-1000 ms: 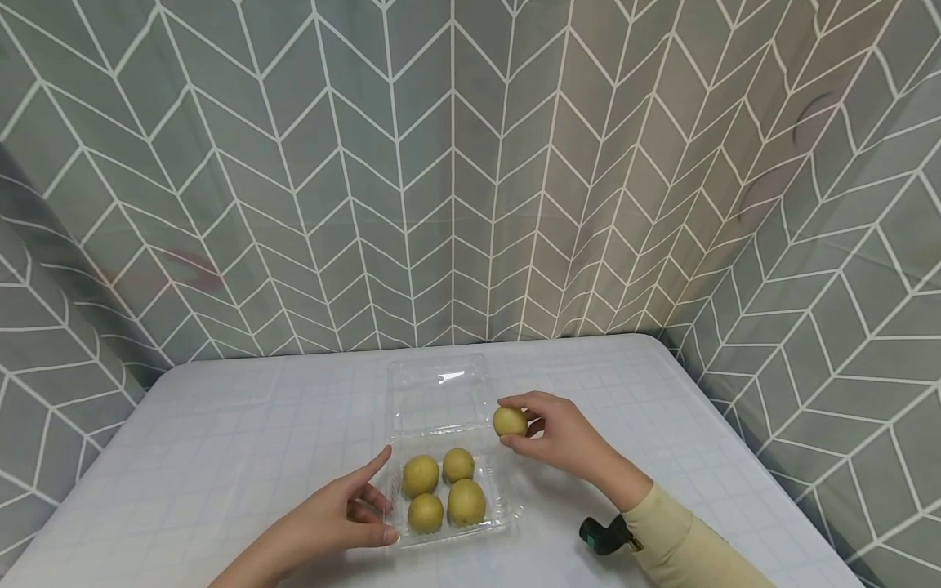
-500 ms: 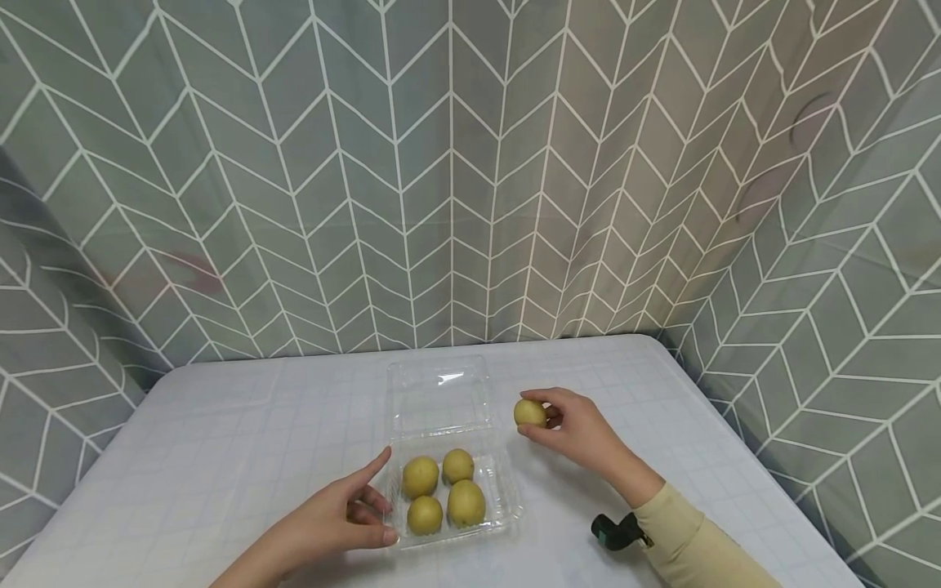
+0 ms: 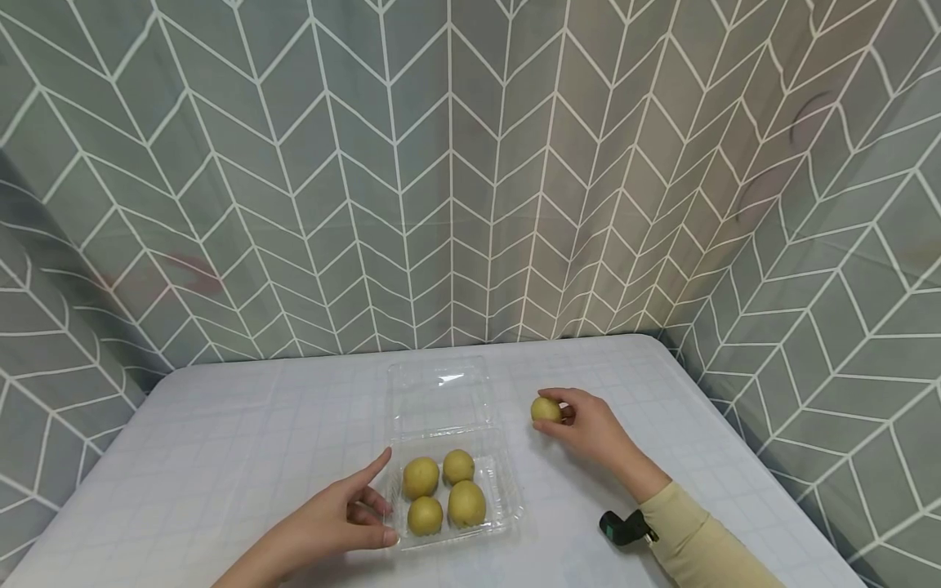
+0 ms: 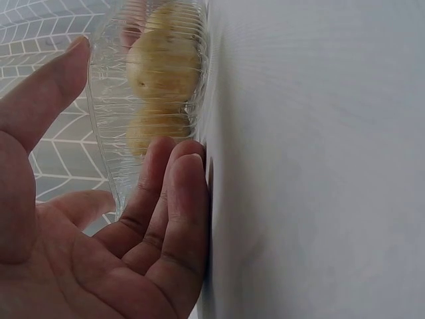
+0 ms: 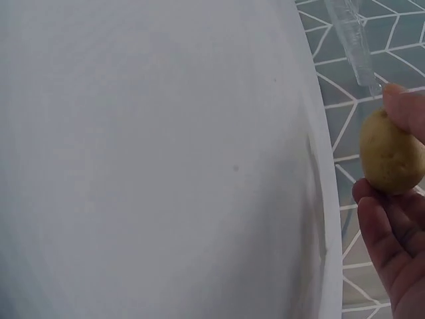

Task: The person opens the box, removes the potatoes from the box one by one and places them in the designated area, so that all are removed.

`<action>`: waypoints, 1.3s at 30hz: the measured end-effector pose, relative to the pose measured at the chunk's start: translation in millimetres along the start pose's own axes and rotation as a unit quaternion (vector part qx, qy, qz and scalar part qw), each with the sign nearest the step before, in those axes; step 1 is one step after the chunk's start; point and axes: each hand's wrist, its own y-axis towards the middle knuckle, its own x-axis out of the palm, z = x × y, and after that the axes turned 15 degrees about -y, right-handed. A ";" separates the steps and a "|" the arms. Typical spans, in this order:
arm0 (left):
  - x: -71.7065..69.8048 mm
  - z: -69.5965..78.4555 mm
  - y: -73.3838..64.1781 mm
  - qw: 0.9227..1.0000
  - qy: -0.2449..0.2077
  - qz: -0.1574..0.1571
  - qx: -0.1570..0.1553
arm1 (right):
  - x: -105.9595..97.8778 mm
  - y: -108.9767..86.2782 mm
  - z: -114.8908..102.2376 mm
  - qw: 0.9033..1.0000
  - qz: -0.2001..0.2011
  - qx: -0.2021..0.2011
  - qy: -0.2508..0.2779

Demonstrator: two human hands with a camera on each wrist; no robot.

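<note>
My right hand (image 3: 594, 426) grips a small, round, yellow-brown, potato-like piece of produce (image 3: 546, 410) between thumb and fingers. It is to the right of the clear plastic clamshell box (image 3: 500, 490); in the right wrist view the piece (image 5: 390, 153) has faint dimples on its smooth skin. Several similar pieces (image 3: 466, 503) lie inside the box's near half. At the box's left side is my left hand (image 3: 341, 510), its thumb and fingers spread apart. The left wrist view has its fingertips (image 4: 186, 179) against the ribbed plastic wall.
The box's clear lid (image 3: 439, 396) lies folded back on the white-covered table (image 3: 257, 433), behind the tray half. A patterned grey curtain (image 3: 456, 163) hangs behind and at both sides. A black device (image 3: 623, 528) is strapped at the right wrist.
My right hand has moved to the right, away from the box, with the potato-like piece still held. The left hand and the box have stayed in place.
</note>
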 end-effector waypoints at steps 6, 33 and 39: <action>0.7 1.2 -0.1 1.000 -0.003 0.001 -0.005 | -0.7 0.3 9.4 1.000 -0.001 0.025 0.001; 2.2 -3.5 -1.0 1.000 -0.022 0.002 -0.004 | 0.8 -5.7 31.8 0.994 -0.017 0.100 -0.029; 2.1 -3.7 -0.6 1.000 -0.024 0.003 -0.007 | 2.7 -5.9 34.3 0.995 -0.020 0.100 -0.023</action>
